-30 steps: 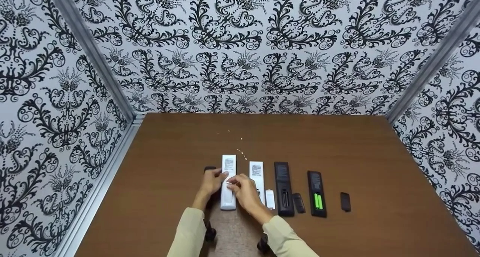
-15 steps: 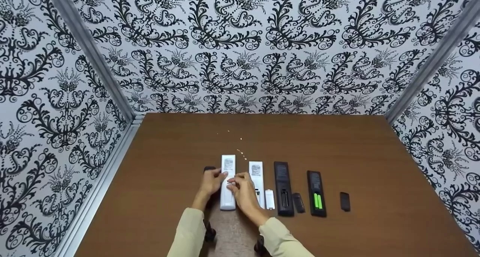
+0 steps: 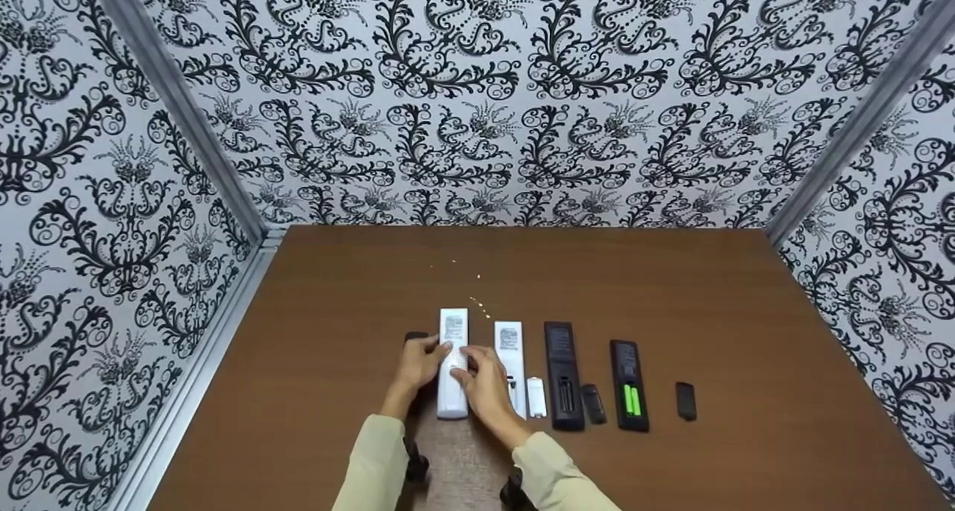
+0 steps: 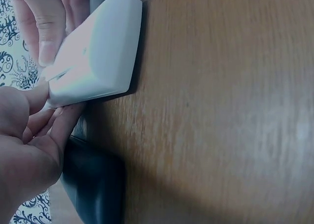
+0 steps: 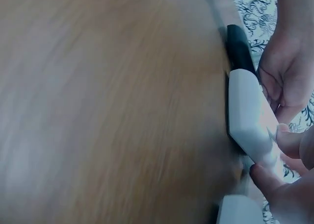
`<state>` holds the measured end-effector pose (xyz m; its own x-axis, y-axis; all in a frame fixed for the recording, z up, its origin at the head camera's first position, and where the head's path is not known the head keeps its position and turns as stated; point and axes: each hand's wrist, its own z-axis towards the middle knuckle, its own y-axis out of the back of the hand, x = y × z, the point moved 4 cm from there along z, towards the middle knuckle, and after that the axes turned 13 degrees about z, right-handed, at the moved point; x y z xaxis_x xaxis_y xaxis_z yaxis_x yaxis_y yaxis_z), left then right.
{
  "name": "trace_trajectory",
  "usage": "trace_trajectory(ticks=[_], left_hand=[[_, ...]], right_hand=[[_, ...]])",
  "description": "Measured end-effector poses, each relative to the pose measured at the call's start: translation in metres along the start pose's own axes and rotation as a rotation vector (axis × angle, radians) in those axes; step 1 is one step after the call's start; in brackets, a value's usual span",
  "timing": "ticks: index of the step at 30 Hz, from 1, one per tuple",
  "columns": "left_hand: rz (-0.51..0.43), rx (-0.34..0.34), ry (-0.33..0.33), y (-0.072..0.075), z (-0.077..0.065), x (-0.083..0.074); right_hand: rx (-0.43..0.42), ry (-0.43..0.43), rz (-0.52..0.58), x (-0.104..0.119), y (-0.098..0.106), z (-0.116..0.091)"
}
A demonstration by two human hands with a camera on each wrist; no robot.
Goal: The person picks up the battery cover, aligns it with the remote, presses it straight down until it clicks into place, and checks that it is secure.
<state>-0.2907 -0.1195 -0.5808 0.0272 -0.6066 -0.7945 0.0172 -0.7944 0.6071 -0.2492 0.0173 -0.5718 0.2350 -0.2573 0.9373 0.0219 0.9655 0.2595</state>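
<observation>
A white remote control lies back side up on the table, a printed label near its far end. My left hand grips its left edge, thumb on the back face. In the left wrist view, a seam shows across the remote's back near the fingers, beyond its smooth near end. My right hand holds the remote from the right. Seen from the right wrist, its thumb rests on the back face and a finger touches the right side. Any grip underneath is hidden.
Beside my left hand lies a dark remote, partly covered. To the right are a second white remote, its loose cover, a black remote with a cover, a smaller black remote holding green batteries, and another cover.
My right index finger has shifted from the middle of the white remote's back toward its right edge. The left hand and the remote have hardly moved.
</observation>
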Motion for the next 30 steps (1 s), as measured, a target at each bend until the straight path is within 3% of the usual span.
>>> trace_trajectory(ticks=[4,9,13,18,24,30], left_hand=[[-0.02,0.025,0.037,-0.0012,-0.0006,0.0007],[-0.036,0.034,0.041,-0.0023,-0.0001,0.0012],[-0.029,0.031,0.004,-0.0015,0.0,0.0005],[-0.024,0.016,-0.049,0.0005,0.0004,-0.0022],[-0.01,0.019,-0.012,0.0006,0.0003,-0.0031],[-0.015,0.004,-0.039,-0.0001,-0.0007,-0.0007]], right_hand=[[-0.002,-0.111,0.071,-0.0036,-0.0013,0.0009],[-0.005,-0.151,0.079,-0.0049,-0.0024,0.0014],[-0.006,-0.171,0.066,-0.0055,-0.003,0.0011],[0.009,-0.163,0.107,-0.0056,-0.0045,0.0025],[0.003,-0.141,0.103,-0.0063,-0.0046,0.0028],[0.001,-0.138,0.074,-0.0082,-0.0057,0.0006]])
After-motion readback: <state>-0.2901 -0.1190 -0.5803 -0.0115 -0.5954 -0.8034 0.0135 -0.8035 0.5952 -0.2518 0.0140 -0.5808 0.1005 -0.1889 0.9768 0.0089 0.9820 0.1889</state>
